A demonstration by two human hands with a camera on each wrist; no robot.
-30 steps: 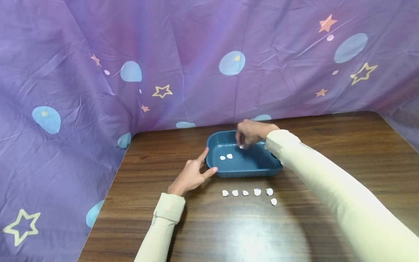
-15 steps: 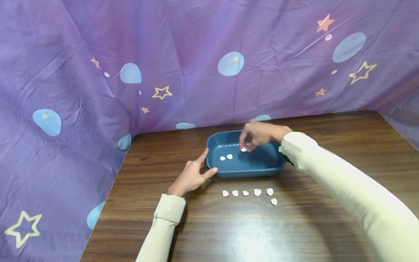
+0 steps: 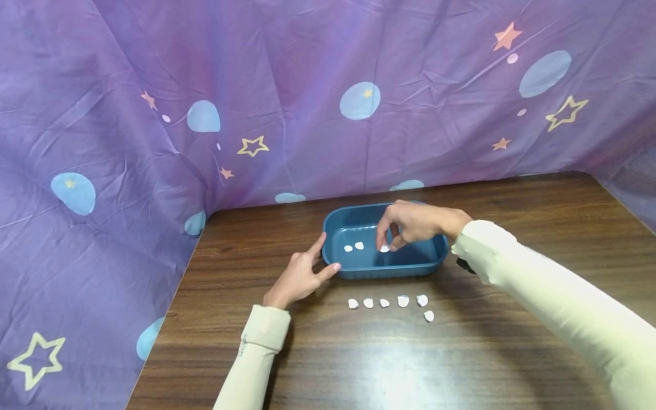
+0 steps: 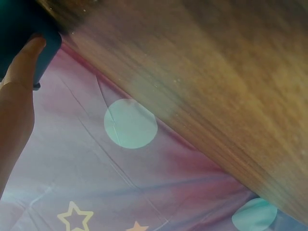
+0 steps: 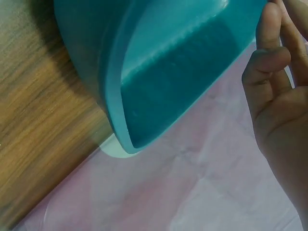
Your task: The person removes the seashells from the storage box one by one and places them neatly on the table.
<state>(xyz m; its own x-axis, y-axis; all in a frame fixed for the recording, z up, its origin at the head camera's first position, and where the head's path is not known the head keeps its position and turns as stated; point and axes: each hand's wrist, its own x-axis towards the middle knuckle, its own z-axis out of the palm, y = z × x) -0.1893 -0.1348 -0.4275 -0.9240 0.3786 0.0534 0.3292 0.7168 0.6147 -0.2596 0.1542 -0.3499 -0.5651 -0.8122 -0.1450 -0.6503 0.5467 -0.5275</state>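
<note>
In the head view a blue rectangular tray [image 3: 410,270] stands on the table. My right hand [image 3: 417,222] reaches into it and pinches a small white pebble-like piece [image 3: 385,249] between thumb and fingers, low over the tray floor. Left of it lie two more white pieces [image 3: 359,246] inside the tray. My left hand [image 3: 296,277] touches the tray's left end with thumb and forefinger spread and straight. The right wrist view shows curled fingers of my right hand [image 5: 284,101] beside the tray, but the pinched piece is out of sight there.
In front of the tray, several white pieces [image 3: 384,303] lie in a row on the brown wooden table [image 3: 318,364]. One more piece [image 3: 429,316] sits just nearer than the row's right end. A purple patterned cloth [image 3: 287,85] hangs behind the table.
My right hand has moved right and nearer within the tray, carrying the white piece with it. The left hand, the two pieces in the tray and the row stay put.
</note>
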